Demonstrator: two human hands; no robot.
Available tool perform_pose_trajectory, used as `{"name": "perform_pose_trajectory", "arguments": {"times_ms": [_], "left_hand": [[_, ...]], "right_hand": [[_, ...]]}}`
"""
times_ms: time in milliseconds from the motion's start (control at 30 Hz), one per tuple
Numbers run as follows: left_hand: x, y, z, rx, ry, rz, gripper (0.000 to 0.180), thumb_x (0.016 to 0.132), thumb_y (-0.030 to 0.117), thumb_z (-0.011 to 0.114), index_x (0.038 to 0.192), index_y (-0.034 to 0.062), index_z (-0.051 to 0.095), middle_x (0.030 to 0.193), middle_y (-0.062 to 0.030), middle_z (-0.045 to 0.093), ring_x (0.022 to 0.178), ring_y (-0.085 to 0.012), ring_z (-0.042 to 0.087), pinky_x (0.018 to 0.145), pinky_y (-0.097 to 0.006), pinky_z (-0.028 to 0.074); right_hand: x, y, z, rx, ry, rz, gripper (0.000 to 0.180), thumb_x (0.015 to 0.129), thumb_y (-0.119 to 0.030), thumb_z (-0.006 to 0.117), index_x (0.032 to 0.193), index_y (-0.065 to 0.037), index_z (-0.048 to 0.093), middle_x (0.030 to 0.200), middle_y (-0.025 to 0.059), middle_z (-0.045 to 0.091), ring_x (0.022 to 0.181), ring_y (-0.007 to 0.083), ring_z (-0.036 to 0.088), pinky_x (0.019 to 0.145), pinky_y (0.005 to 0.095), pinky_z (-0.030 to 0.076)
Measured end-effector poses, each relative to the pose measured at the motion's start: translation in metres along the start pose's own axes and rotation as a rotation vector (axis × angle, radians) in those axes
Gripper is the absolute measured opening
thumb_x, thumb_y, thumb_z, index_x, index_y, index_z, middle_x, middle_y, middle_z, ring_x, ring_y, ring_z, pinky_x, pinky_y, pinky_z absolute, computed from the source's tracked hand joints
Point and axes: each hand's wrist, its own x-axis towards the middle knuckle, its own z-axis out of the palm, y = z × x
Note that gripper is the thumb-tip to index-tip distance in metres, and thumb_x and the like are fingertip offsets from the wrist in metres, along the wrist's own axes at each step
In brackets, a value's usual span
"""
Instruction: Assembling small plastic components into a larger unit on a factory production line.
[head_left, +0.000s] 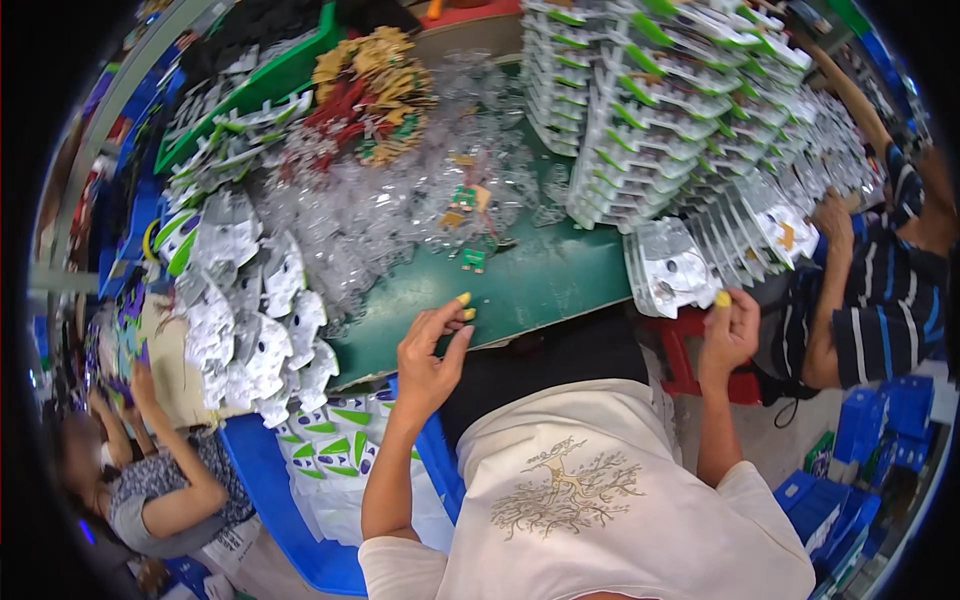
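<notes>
My left hand [428, 357] hovers over the front edge of the green table, thumb apart from the fingers and nothing held. Yellow covers sit on some of its fingertips. At the right, the fingers of my right hand [731, 338] are curled, a yellow-covered tip at the edge of a white-grey plastic shell [672, 268]. That shell stands at the front of a row of similar shells. Beyond my left hand lie small green circuit boards [473, 260] and a heap of clear plastic parts [350, 225].
Tall stacks of shells with green trim [640, 140] rise at the back right. Loose shells [255, 330] pile up at the left, above a blue bin [262, 500]. Red wires and tan boards [375, 85] lie at the back. Co-workers sit on both sides.
</notes>
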Motion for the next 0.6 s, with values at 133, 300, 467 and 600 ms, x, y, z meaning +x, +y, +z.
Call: {"name": "perform_pose_trajectory", "arguments": {"times_ms": [133,300,467,600], "left_hand": [[0.002,-0.008,0.005,-0.046,0.002,0.020,0.034,0.083,-0.003,0.069,0.116,-0.0006,0.065,0.094,-0.0122,0.067,0.082,-0.0218,0.066,0.074,-0.031,0.053],[0.003,-0.005,0.004,-0.077,0.019,0.015,0.029,0.083,-0.006,0.067,0.112,-0.0014,0.067,0.090,-0.0127,0.068,0.080,-0.0223,0.066,0.073,-0.032,0.053],[-0.001,-0.009,0.000,-0.056,0.010,0.083,0.027,0.083,-0.005,0.067,0.110,-0.0015,0.067,0.093,-0.0135,0.070,0.080,-0.0253,0.065,0.072,-0.034,0.052],[-0.001,-0.010,0.000,-0.058,0.017,0.113,0.027,0.082,-0.005,0.067,0.109,-0.0014,0.067,0.094,-0.0137,0.070,0.081,-0.0268,0.065,0.073,-0.035,0.051]], "right_hand": [[-0.016,-0.028,0.015,-0.137,-0.085,-0.303,0.015,0.093,-0.003,0.065,0.108,0.000,0.064,0.088,0.0039,0.067,0.064,0.0054,0.056,0.056,0.0198,0.044],[-0.028,-0.091,0.124,-0.026,-0.508,-0.455,0.020,0.083,0.002,0.071,0.103,-0.001,0.070,0.083,0.0079,0.069,0.065,0.0141,0.061,0.058,0.0244,0.048],[-0.006,-0.042,0.240,0.012,-0.433,-0.031,0.024,0.090,-0.012,0.069,0.110,0.001,0.069,0.083,0.0030,0.071,0.065,0.0061,0.060,0.059,0.0215,0.049],[0.012,-0.037,0.270,-0.139,-0.357,-0.128,0.023,0.084,-0.018,0.072,0.095,0.003,0.072,0.081,0.0112,0.073,0.069,0.0146,0.068,0.063,0.0278,0.052]]}}
